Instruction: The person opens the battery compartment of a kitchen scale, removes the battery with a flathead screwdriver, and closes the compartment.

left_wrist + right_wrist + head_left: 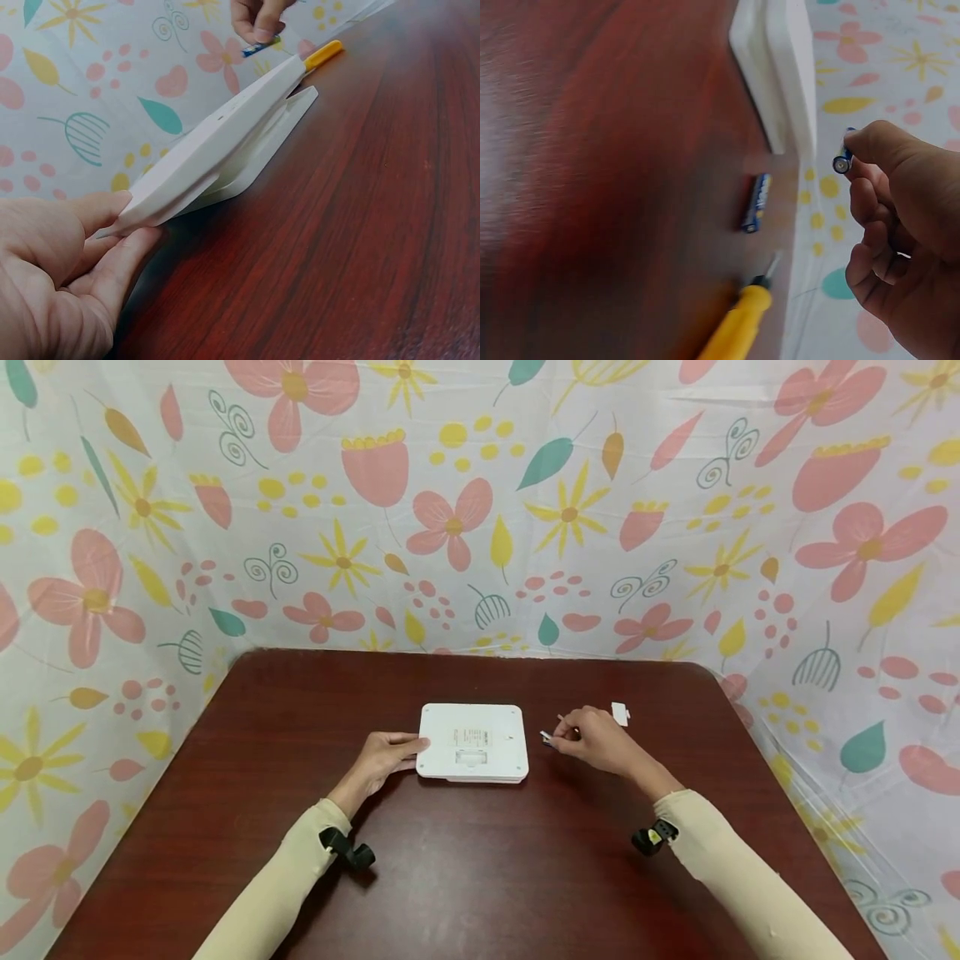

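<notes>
A white flat device (491, 735), like an upside-down kitchen scale, lies with its labelled underside up. A small rectangular battery compartment (471, 757) is set in that face. My left hand (381, 760) grips the device's left edge, thumb on top and fingers underneath, as the left wrist view also shows. To the right of the device, my right hand (596, 742) pinches a small blue battery (842, 160) between thumb and fingertips, above the table. A second blue battery (757, 203) lies on the table beneath that hand.
A yellow-handled screwdriver (739, 322) lies on the table near the loose battery, mostly hidden by my right hand in the head view. Beyond that hand lies a small white cover (620, 714). Floral cloth (450, 527) hangs behind the dark wooden table (480, 868).
</notes>
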`<act>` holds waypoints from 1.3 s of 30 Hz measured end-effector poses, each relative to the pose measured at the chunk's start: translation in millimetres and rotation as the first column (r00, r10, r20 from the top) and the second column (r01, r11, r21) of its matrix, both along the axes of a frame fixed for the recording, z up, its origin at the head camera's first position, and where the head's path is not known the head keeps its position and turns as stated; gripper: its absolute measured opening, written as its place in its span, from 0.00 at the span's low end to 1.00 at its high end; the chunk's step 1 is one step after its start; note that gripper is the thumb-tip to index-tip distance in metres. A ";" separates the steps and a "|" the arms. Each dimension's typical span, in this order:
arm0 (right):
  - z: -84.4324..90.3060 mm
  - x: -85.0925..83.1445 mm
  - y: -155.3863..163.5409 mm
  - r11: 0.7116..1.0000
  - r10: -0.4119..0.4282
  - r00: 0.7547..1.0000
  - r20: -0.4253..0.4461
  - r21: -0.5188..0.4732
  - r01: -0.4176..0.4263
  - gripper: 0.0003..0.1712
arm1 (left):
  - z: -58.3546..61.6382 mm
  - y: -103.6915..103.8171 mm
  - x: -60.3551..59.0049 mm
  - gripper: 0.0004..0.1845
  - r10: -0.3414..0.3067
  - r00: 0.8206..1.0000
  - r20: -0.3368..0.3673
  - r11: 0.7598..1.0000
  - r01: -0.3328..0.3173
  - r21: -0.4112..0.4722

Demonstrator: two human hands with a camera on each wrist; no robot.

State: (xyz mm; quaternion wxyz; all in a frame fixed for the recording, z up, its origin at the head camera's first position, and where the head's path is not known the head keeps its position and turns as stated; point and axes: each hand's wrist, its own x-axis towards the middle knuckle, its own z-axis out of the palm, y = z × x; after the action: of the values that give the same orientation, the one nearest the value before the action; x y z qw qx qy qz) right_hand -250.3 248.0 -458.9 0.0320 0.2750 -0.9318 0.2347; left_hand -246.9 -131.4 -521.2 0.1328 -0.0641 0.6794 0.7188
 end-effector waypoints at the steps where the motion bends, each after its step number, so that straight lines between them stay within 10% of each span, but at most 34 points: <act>1: -2.9 0.9 1.7 1.000 -0.005 1.000 -0.003 0.003 0.005 0.05 | 0.2 0.2 0.2 0.21 -0.001 1.000 0.002 1.000 0.001 0.002; 39: -37.3 7.8 17.9 0.993 -0.030 0.997 -0.073 0.113 0.039 0.05 | 1.2 -0.1 -0.6 0.22 -0.009 1.000 -0.005 1.000 0.009 0.005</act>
State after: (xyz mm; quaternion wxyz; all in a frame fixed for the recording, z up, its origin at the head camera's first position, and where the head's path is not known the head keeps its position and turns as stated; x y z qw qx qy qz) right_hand -242.5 265.9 -496.2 0.0534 0.2684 -0.9466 0.1703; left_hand -247.4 -131.4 -520.1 0.1344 -0.0590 0.6783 0.7200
